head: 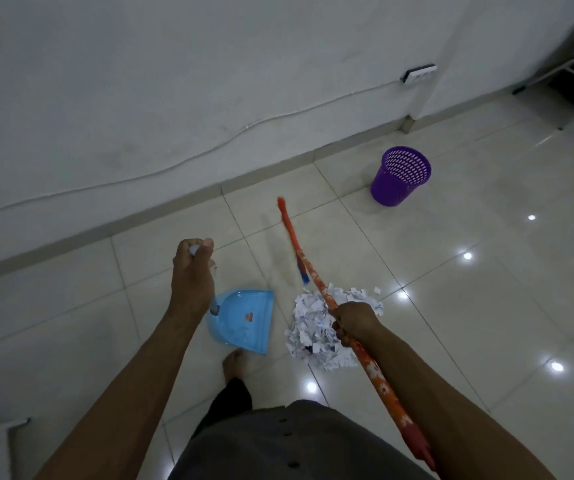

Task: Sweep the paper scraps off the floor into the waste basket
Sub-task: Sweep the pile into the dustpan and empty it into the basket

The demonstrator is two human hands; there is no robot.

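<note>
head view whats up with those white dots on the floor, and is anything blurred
Head view: the white dots are ceiling lights mirrored in the glossy floor tiles, mostly on the right side; the room is dim overall; the broom handle smears with motion toward its far end; the wide lens bends the wall's base line; the paper scraps and the purple waste basket stay fairly sharp.

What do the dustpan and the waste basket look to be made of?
Dustpan: probably moulded plastic, smooth and slightly glossy, uniform light blue with a raised rim. Waste basket: likely plastic too, purple with a perforated lattice wall. Neither can be confirmed by look alone.
</note>
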